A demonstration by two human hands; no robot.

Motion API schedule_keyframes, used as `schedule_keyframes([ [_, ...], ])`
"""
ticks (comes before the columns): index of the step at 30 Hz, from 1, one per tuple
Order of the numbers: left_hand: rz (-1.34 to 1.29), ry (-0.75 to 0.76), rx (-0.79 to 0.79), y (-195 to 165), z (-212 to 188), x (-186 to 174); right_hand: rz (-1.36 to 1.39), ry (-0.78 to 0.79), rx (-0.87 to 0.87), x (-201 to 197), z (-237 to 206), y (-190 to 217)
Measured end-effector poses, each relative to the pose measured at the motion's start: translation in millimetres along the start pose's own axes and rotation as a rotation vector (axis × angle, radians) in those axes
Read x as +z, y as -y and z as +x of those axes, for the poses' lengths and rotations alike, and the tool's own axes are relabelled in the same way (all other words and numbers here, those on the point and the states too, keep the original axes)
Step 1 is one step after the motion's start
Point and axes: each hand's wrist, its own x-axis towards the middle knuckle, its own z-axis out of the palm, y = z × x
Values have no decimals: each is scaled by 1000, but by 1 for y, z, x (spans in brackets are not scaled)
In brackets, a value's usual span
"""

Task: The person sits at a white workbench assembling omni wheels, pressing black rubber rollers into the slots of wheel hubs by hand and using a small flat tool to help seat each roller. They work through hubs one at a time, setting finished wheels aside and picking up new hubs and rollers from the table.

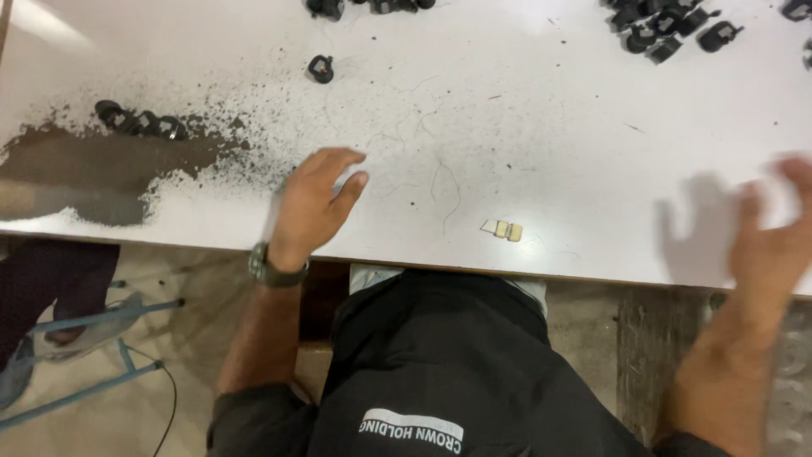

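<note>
My left hand (315,206) rests on the white table (507,118) near its front edge, fingers loosely apart and holding nothing; a dark watch sits on its wrist. My right hand (774,245) hovers blurred over the table's right front edge, fingers spread and empty. Between the two lies a small pale yellow and white piece (505,229). A single black plastic clip (320,68) sits further back, beyond my left hand.
A patch of dark powder (101,165) spreads across the table's left side, with a few black clips (139,121) in it. More black clips lie in a pile at the back right (668,25) and the back middle (364,7). A blue metal frame (93,355) stands on the floor at left.
</note>
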Motion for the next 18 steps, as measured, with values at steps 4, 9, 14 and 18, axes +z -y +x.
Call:
schedule_keyframes([
  [4, 81, 49, 207, 31, 71, 19, -87, 480, -272, 71, -48, 69],
  [9, 299, 199, -91, 30, 145, 55, -159, 471, -334, 95, -55, 94],
  [14, 391, 703, 309, -10, 62, 95, -130, 431, -241, 85, -51, 55],
  [18, 259, 631, 521, -11, -33, 46, -284, 318, -241, 69, -48, 16],
])
